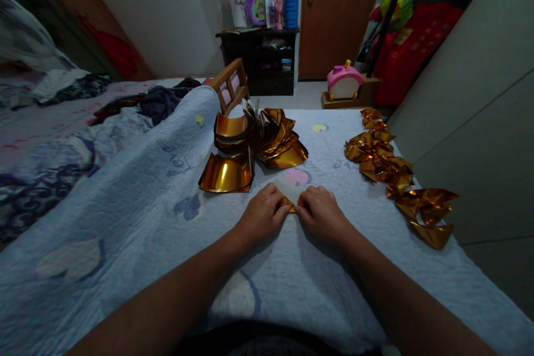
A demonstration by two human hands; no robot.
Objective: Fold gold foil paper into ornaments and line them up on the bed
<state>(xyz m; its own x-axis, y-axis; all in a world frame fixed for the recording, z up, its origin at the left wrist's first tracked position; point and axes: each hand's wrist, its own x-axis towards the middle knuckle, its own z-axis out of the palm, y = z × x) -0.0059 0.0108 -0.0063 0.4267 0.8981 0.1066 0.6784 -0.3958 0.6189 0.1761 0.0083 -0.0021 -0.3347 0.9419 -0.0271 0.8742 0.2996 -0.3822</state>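
A small sheet of gold foil paper [288, 189] lies white side up on the blue quilt, its near edge turned up to show a gold strip. My left hand [267, 208] pinches the left end of that strip between thumb and fingers. On the right end, my right hand [319, 208] is closed in the same way. Beyond my hands fans a loose pile of gold foil sheets [283, 150], with a curved stack of foil sheets [227, 172] at its left front. Along the right side runs a row of folded gold foil pieces [379, 156].
The quilt [200, 250] covers the surface and rises in a ridge on the left. A wooden frame [229, 83] stands behind the foil pile. Farther back are a dark cabinet [258, 61], a brown door [342, 16] and a pink toy [344, 80]. A pale panel [475, 105] borders the right side.
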